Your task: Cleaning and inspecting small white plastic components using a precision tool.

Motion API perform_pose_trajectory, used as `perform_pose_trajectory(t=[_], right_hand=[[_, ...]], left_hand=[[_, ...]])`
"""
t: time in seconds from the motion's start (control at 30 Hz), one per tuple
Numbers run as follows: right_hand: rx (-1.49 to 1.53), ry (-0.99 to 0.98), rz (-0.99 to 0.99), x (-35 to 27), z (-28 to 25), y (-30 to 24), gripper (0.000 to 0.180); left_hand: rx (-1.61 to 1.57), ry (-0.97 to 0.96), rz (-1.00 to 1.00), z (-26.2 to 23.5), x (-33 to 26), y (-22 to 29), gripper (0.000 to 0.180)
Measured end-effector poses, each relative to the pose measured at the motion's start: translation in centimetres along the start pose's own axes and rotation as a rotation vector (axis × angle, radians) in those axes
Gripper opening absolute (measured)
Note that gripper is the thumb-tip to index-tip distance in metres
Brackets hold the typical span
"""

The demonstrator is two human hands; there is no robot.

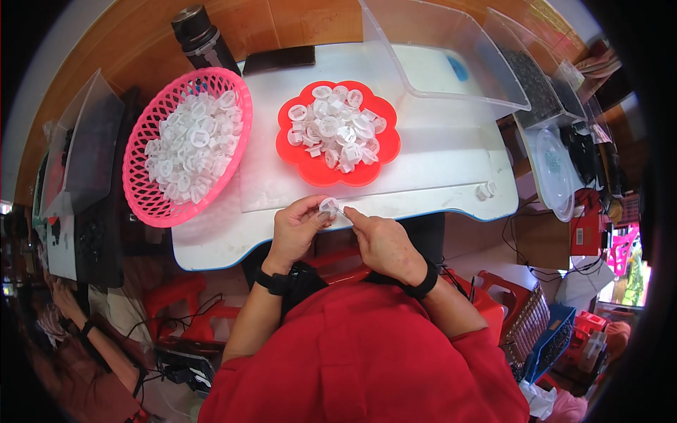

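Note:
Near the table's front edge, my left hand [296, 231] pinches a small round white plastic part [329, 204] between thumb and fingers. My right hand [388, 245] is closed on a thin, dark, pointed tool [341, 211], its tip touching or very close to that part; the exact kind of tool is too small to make out. Just beyond my hands, a red flower-shaped tray [338, 176] holds a heap of similar white parts [328, 127]. To the left, a pink lattice basket [244, 127] carries a larger pile of white parts [190, 144].
A black flask [199, 35] and a dark flat case [279, 59] stand at the back. A clear plastic bin [451, 99] lies at the back right. Two or so loose white parts [486, 190] rest by the right edge. Another person's arm [106, 345] shows at lower left, near red stools [185, 307].

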State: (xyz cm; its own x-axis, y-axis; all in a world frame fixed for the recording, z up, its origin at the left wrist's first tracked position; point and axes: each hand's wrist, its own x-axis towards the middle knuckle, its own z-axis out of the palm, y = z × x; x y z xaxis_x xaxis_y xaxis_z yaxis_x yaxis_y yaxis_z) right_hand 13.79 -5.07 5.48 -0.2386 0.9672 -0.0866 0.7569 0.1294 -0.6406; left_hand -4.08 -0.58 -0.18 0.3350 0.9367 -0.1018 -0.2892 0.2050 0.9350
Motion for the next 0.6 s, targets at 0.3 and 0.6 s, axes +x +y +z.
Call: perform_pose_trajectory(t=[0.3,0.6], right_hand=[[-0.035,0.003,-0.019,0.11,-0.03,0.07,0.037],[-0.027,-0.002,-0.020,0.02,0.02,0.18,0.037]], left_hand=[[0.030,0.007,-0.016,0.08,-0.02,0.15,0.031],[0.039,-0.003,-0.022,0.12,-0.11,0.18,0.027]])
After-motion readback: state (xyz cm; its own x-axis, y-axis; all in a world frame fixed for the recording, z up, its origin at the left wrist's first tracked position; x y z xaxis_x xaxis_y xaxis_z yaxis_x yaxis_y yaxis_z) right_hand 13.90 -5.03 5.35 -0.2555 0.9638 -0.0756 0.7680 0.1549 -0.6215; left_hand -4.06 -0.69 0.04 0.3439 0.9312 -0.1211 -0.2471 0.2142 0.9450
